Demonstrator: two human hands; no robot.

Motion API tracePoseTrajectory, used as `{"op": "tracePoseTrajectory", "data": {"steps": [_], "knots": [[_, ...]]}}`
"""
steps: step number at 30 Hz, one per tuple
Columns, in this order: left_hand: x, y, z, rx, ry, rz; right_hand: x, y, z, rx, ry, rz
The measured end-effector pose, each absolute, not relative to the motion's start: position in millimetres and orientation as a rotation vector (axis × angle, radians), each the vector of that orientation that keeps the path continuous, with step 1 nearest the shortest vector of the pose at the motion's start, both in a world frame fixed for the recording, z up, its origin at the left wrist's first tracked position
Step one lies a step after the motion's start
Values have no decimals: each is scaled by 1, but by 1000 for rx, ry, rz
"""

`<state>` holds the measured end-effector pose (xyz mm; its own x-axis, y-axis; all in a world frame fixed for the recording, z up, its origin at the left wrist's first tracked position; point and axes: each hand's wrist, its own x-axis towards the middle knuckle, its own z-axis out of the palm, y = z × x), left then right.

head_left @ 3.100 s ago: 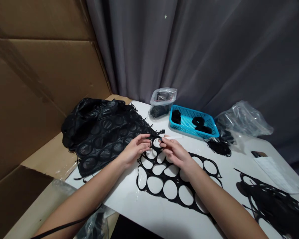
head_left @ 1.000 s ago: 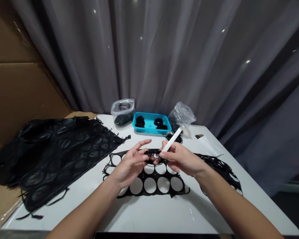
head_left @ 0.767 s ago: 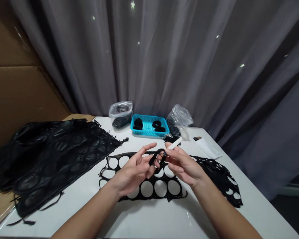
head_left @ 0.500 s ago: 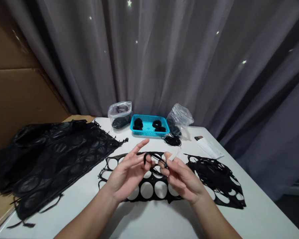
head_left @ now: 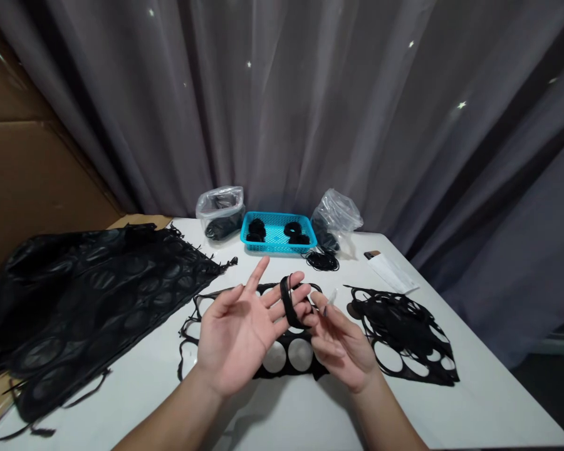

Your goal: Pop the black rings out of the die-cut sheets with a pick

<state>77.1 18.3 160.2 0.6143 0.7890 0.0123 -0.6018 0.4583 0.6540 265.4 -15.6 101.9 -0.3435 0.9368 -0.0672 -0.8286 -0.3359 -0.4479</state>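
Observation:
My left hand (head_left: 237,335) is palm up, fingers stretched out, with several thin black elastic bands (head_left: 288,302) looped around its fingers. Close on the right, my right hand (head_left: 343,344) has its thumb and forefinger pinched on a small whitish strip (head_left: 333,297). Its fingertips meet the left fingertips at the edge of the bands; what else they grip there is hidden. Beneath both hands lies a black sheet with rows of round holes (head_left: 286,369), partly covered by them.
A blue basket (head_left: 279,250) holding black band bundles stands at the back between two clear plastic bags (head_left: 220,203) (head_left: 338,210). Loose black bands (head_left: 323,261) lie before it. Black holed material covers the left (head_left: 98,294) and right (head_left: 404,332). White paper (head_left: 392,272) partly covers a phone.
My left hand has turned palm up and its fingers have straightened, with the bands now around them. My right hand stays close beside it, still pinching the whitish strip. The view has shifted slightly.

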Motion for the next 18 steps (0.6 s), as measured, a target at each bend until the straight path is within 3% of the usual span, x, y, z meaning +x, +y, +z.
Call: {"op": "tracePoseTrajectory", "data": {"steps": [9,13,18], "knots": [[74,21,151,604,345,898,266,-13,102,-529,-550,1801],[63,38,135,1084,396,963,281,-14,132,-689,-1230,1553],[37,60,133,1834,343,821,300,-15,181,-919,-2209,929]]}}
